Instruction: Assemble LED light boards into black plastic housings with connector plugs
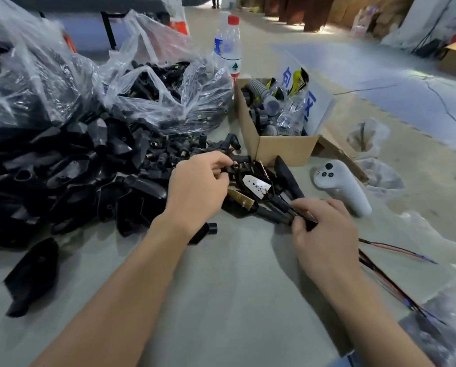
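Note:
A white LED board sits inside a black plastic housing at the centre of the table. My left hand pinches a small black connector plug at the housing's far end. My right hand grips the black cable end that leads out of the housing's near side; red and black wires trail away to the right. A brass-coloured bare board lies under the housing. Loose plugs and empty housings are heaped to the left.
Clear bags of black parts stand at the back left. A cardboard box of grey and black parts is behind the housing, two water bottles beyond it. A white controller lies to the right. A lone housing lies near left.

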The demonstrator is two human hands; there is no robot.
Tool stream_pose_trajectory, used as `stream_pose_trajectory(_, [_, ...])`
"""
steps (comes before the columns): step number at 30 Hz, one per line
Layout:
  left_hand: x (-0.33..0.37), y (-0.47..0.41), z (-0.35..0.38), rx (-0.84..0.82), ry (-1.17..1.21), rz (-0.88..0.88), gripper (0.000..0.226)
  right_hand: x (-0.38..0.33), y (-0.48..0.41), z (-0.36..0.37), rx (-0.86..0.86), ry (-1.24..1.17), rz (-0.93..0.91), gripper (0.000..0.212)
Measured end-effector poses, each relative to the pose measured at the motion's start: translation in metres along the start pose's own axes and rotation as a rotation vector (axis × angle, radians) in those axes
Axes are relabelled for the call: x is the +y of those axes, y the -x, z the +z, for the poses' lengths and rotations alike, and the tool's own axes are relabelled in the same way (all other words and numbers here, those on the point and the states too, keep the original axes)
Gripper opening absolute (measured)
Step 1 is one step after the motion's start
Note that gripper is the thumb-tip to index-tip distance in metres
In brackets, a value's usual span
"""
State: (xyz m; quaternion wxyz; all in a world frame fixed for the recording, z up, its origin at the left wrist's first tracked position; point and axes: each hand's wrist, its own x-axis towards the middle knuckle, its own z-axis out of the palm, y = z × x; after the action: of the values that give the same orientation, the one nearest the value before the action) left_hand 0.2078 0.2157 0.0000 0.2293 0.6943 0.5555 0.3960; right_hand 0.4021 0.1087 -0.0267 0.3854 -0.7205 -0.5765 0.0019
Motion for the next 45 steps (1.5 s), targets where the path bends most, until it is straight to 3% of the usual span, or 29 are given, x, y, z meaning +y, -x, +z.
stream_pose_trajectory(3, [-0.011,0.005,-0.018,0.106,-0.128,0.076,0.025,-0.035,-0.001,0.017,-0.034,-0.103,-0.037,0.035])
stream_pose_trajectory(7, [-0.024,0.009,-0.053,0.110,-0.206,-0.018,0.006,-0.097,-0.004,0.053,-0.057,-0.249,-0.190,0.034])
stream_pose_trajectory(8, [-0.028,0.012,-0.062,0.141,-0.288,-0.031,0.018,-0.114,-0.005,0.062,-0.064,-0.279,-0.221,0.033])
stream_pose_trajectory(11, [-0.043,0.023,-0.093,0.373,-0.570,-0.031,0.038,-0.161,-0.006,0.088,-0.120,-0.370,-0.275,0.029])
stream_pose_trajectory(14, [-0.063,0.036,-0.127,0.554,-0.624,-0.011,0.010,-0.198,-0.007,0.113,-0.242,-0.397,-0.309,0.031])
stream_pose_trajectory(18, [-0.101,0.046,-0.170,0.545,-0.660,0.013,0.026,-0.231,-0.006,0.147,-0.427,-0.346,-0.344,0.039])
stream_pose_trajectory(21, [-0.123,0.055,-0.195,0.553,-0.700,-0.104,0.036,-0.249,-0.002,0.168,-0.547,-0.350,-0.339,0.049])
stream_pose_trajectory(26, [-0.158,0.058,-0.226,0.500,-0.683,-0.279,0.068,-0.273,-0.002,0.190,-0.574,-0.266,-0.462,0.069])
stream_pose_trajectory(29, [-0.175,0.054,-0.227,0.370,-0.690,-0.313,0.062,-0.282,-0.007,0.199,-0.553,-0.088,-0.554,0.072])
stream_pose_trajectory(33, [-0.184,0.049,-0.227,0.313,-0.637,-0.231,0.041,-0.291,-0.017,0.204,-0.484,-0.095,-0.564,0.047])
stream_pose_trajectory(38, [-0.171,0.054,-0.244,0.471,-0.223,-0.299,0.049,-0.300,-0.015,0.199,-0.542,-0.209,-0.562,0.006])
stream_pose_trajectory(40, [-0.160,0.059,-0.249,0.508,-0.208,-0.233,0.059,-0.301,-0.014,0.195,-0.571,-0.296,-0.510,0.015])
stream_pose_trajectory(42, [-0.147,0.065,-0.241,0.423,-0.247,-0.115,0.067,-0.304,-0.014,0.188,-0.590,-0.503,-0.383,0.018])
stream_pose_trajectory(45, [-0.137,0.067,-0.216,0.391,-0.194,-0.163,0.067,-0.304,-0.016,0.178,-0.627,-0.697,-0.199,0.007])
